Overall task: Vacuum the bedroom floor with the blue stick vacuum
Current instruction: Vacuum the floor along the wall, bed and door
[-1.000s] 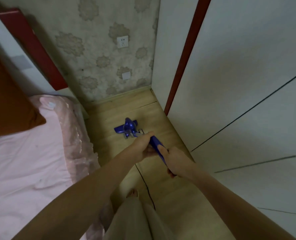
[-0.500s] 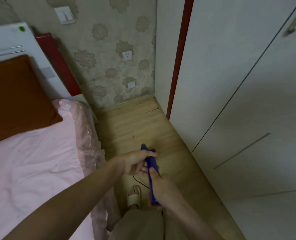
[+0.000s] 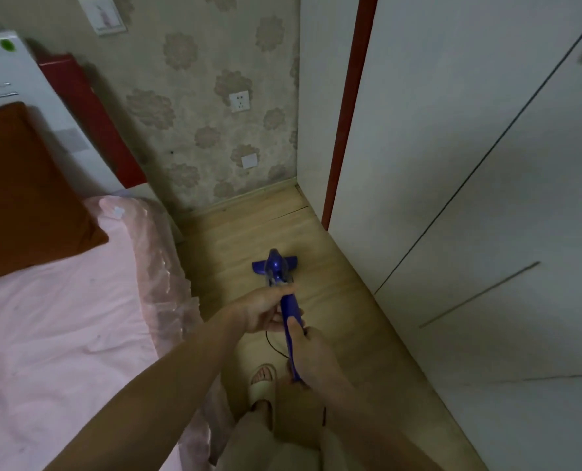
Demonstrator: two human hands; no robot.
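Blue stick vacuum (image 3: 288,300) held by both hands, long axis running straight away from the body toward the far wall (image 3: 194,107). Head (image 3: 275,265) down on the wooden floor (image 3: 344,317), ahead of both hands, in the narrow strip between the bed (image 3: 61,317) and the wardrobe (image 3: 487,198), somewhat nearer the wardrobe side. Left hand (image 3: 262,311) wrapped round the shaft higher up, nearer the head; right hand (image 3: 311,351) gripping the handle end, closer to the body, thumb laid along the top. Black cord (image 3: 274,346) trailing down beneath the hands toward the slippered foot (image 3: 262,385). Bare strip of floor left beyond the head, up to the skirting at the far wall. Likely next: push along that same axis into the far corner, left hand steering, right hand driving. Cord near the foot a probable snag.
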